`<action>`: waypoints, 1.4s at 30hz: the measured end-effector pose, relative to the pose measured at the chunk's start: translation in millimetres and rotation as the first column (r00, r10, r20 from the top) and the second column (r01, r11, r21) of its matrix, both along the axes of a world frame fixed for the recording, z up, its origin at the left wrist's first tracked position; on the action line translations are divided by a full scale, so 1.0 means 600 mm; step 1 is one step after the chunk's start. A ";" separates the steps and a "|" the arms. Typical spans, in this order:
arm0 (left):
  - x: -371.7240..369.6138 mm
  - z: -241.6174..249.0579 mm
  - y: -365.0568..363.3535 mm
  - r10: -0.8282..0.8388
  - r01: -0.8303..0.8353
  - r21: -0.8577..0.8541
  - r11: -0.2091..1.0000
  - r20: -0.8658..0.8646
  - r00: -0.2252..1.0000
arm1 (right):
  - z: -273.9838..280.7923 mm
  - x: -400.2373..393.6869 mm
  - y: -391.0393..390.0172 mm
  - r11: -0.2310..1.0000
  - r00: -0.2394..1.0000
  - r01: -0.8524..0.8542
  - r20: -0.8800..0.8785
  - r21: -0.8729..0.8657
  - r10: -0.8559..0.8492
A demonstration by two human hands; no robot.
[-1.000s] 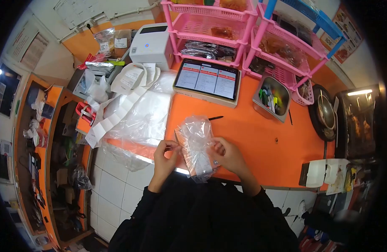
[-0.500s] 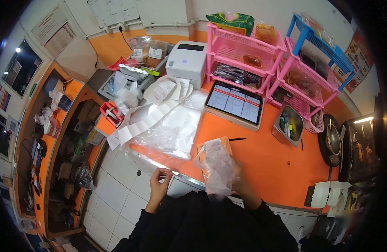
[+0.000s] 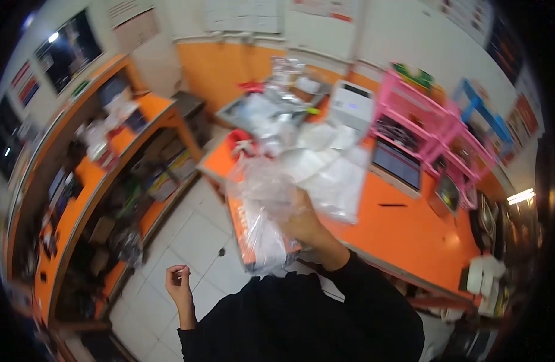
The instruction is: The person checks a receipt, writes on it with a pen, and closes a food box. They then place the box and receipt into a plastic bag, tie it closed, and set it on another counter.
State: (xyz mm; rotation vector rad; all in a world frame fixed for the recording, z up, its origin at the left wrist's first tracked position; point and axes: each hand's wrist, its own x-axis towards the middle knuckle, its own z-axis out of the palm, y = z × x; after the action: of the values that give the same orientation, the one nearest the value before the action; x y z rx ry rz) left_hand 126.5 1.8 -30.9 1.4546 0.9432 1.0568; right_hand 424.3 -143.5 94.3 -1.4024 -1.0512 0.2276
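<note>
My right hand (image 3: 301, 220) is closed on the gathered top of a clear plastic bag (image 3: 268, 241), with an orange and white box inside it. The bag hangs in front of my body, at the near left edge of the orange table (image 3: 410, 235). Some of its fingers are hidden by the plastic. Away to the left, my left hand (image 3: 179, 282) is over the tiled floor with its fingers curled together, and nothing shows in it.
Behind the bag lie white paper labels (image 3: 310, 163) and clear plastic sheets (image 3: 337, 190). A white printer (image 3: 351, 107), a tablet (image 3: 398, 163), pink racks (image 3: 410, 108) and a metal tin (image 3: 444, 196) stand farther back. Orange shelves (image 3: 102, 187) are at left.
The view has turned left. My right hand has lifted the bagged box off the table front and carried it left. My left hand has moved down and away from the table edge.
</note>
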 end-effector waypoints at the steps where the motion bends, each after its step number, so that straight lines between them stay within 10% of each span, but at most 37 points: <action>1: -0.046 0.006 0.013 0.083 -0.083 0.013 0.996 -0.002 0.997 | -0.002 -0.013 0.047 0.997 0.998 -0.056 0.009 -0.057 0.057; 7: -0.211 -0.031 0.040 0.419 -0.416 -0.093 0.905 0.011 0.908 | 0.024 -0.061 0.321 0.993 0.875 -0.115 0.471 -0.018 0.110; 10: -0.220 -0.059 0.038 0.534 -0.530 -0.185 0.828 -0.028 0.845 | 0.028 -0.039 0.463 0.942 0.947 -0.084 0.269 -0.324 0.177; 13: -0.248 -0.100 0.061 0.598 -0.597 -0.194 0.778 -0.063 0.799 | 0.002 -0.019 0.631 0.951 0.957 -0.225 0.137 -0.213 0.257; 23: -0.260 -0.099 0.363 0.775 -0.771 -0.184 0.610 -0.064 0.628 | -0.064 -0.022 1.179 0.926 0.892 -0.227 0.318 -0.302 0.322; 27: -0.236 -0.050 0.455 0.730 -0.731 -0.184 0.657 -0.091 0.678 | -0.152 -0.046 1.365 0.949 0.832 -0.312 0.470 -0.043 0.295; 31: -0.235 -0.055 0.474 0.725 -0.730 -0.211 0.650 -0.115 0.679 | -0.143 -0.092 1.400 0.933 0.907 -0.355 0.220 -0.055 0.358; 35: -0.245 -0.094 0.477 0.642 -0.643 -0.232 0.730 -0.091 0.762 | -0.111 -0.096 1.370 0.875 0.799 -0.484 0.417 0.017 0.434; 38: -0.242 -0.088 0.501 0.543 -0.561 -0.185 0.807 -0.140 0.828 | -0.115 -0.067 1.370 0.924 0.522 -0.336 0.853 0.184 0.020; 39: -0.236 -0.067 0.508 0.531 -0.558 -0.193 0.807 -0.175 0.829 | -0.145 -0.054 1.395 0.986 0.778 -0.162 0.620 0.034 0.106; 42: -0.241 -0.045 0.510 0.520 -0.541 -0.150 0.827 -0.159 0.839 | -0.140 -0.054 1.397 0.849 0.917 0.107 0.382 -0.518 0.117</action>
State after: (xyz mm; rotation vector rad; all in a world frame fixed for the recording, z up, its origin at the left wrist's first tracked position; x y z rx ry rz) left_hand -18.2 307.6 -57.8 1.1192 1.5495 1.2491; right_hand 391.9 694.8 10.3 -2.0100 -1.3991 0.2520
